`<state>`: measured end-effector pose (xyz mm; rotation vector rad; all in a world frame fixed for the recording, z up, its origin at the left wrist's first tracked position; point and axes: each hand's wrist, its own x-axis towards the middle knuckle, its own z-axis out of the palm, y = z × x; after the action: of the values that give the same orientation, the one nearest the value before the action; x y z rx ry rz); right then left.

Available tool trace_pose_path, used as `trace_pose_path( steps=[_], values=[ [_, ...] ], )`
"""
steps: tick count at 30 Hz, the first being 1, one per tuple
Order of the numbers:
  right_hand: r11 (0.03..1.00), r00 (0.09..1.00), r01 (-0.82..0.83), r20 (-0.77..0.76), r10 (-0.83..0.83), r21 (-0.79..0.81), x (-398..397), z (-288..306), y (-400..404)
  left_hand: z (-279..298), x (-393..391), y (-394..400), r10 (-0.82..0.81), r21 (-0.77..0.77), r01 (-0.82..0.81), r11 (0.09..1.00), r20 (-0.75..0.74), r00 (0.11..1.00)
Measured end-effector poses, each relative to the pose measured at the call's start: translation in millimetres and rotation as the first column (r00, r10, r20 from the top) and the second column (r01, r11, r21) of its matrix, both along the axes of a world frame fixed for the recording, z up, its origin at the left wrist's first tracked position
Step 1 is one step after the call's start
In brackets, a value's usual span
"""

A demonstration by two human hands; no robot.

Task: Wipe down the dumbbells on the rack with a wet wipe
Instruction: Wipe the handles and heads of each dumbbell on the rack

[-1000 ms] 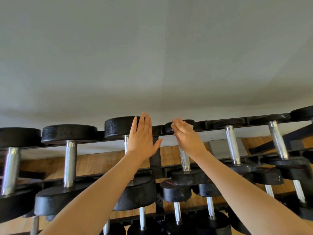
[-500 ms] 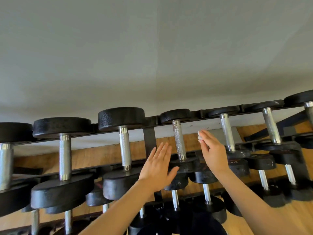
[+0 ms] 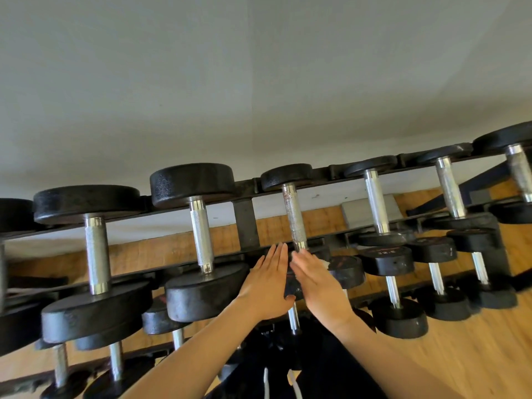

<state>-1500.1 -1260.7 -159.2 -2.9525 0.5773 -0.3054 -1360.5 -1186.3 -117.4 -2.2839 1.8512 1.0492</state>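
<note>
Left hand: fingers straight and together, palm laid flat against near head of small dumbbell on top tier of rack, thumb hooked under that head; nothing gripped. Right hand: fingers extended, pressed onto same head just beside left hand, fingertips at base of knurled chrome handle. Wet wipe: only a small white scrap visible at far edge of right hand, trapped between fingers and dumbbell head; manner of hold under palm not discernible. Dumbbell in question: fourth from left end of top tier, far head seated on rear rail. Larger dumbbell immediately left, smaller ones toward right end of tier. Lower tiers carrying further black dumbbells. Wooden floor below rack at right; plain wall behind.
</note>
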Motion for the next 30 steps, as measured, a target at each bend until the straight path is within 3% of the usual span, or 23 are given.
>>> trace_pose_path(
  steps=[5,10,17,20,23,26,28,30],
  values=[
    [0.989,0.990,-0.124,0.051,0.129,-0.082,-8.4,-0.7,-17.0,8.7,-2.9,0.3,0.069,0.068,-0.063,0.996,-0.086,0.994],
    [0.997,0.991,0.054,0.117,-0.060,0.053,-18.6,5.8,-15.9,5.5,-3.1,2.0,0.060,0.063,-0.057,0.996,-0.059,0.996],
    [0.983,0.983,-0.168,-0.091,0.161,-0.079,-2.7,5.4,-10.9,11.0,-0.9,1.2,0.084,0.077,-0.076,0.994,-0.107,0.991],
    [0.995,0.995,-0.062,-0.088,0.055,-0.076,-20.0,13.6,-26.0,12.5,0.8,0.7,0.073,0.089,-0.062,0.994,-0.120,0.990],
    [0.991,0.986,0.131,0.107,-0.130,-0.008,-39.3,9.2,-36.3,11.4,2.3,-0.2,0.083,0.100,-0.069,0.993,-0.144,0.986],
    [0.991,0.984,0.129,0.124,-0.126,-0.020,-33.7,12.0,-28.8,12.4,3.1,0.0,0.125,0.138,-0.097,0.986,-0.213,0.969],
    [0.998,1.000,0.025,0.015,-0.024,-0.059,-22.2,13.5,-20.7,16.3,0.3,4.0,0.080,0.147,-0.060,0.987,-0.135,0.988],
    [0.990,0.992,-0.110,-0.065,0.104,-0.084,-11.7,9.8,-16.3,22.1,-2.6,12.0,-0.023,0.091,0.009,0.996,0.152,0.988]
  ],
)
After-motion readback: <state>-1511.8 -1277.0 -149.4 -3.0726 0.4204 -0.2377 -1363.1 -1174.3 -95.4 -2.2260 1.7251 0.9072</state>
